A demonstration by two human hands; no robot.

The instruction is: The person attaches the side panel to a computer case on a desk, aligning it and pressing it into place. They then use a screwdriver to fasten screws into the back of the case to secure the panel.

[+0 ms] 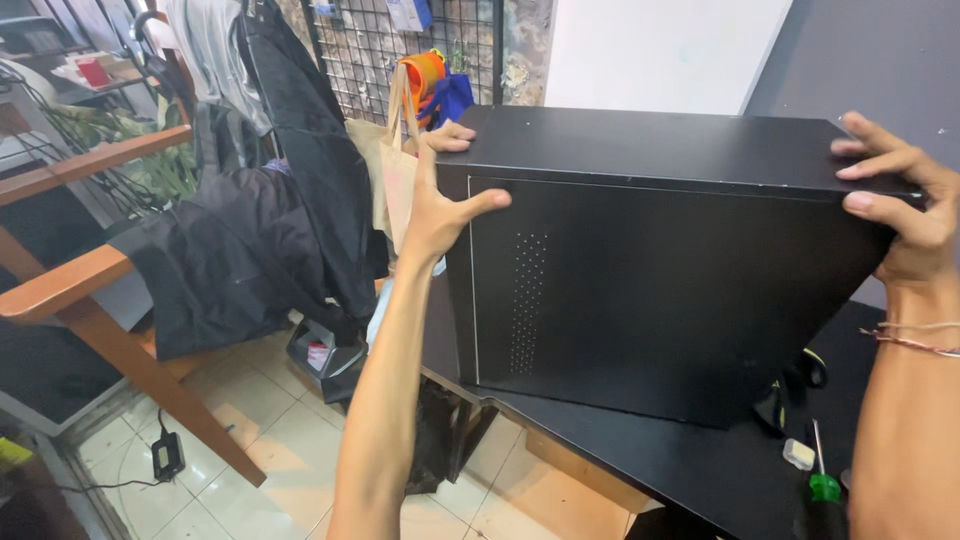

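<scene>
Above the black desk [640, 450], a black computer case [650, 270] is gripped at opposite top corners, tilted: left hand [445, 200] and right hand [900, 200], fingers wrapped tight for balance.

Black metal computer case [660, 270], side panel with vent holes facing the camera; tilted, standing at the black desk's [720, 470] left edge

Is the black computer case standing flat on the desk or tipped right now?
Tipped. The black computer case has its bottom edge slanting against the black desk, while the left hand and right hand grip its upper corners.
</scene>
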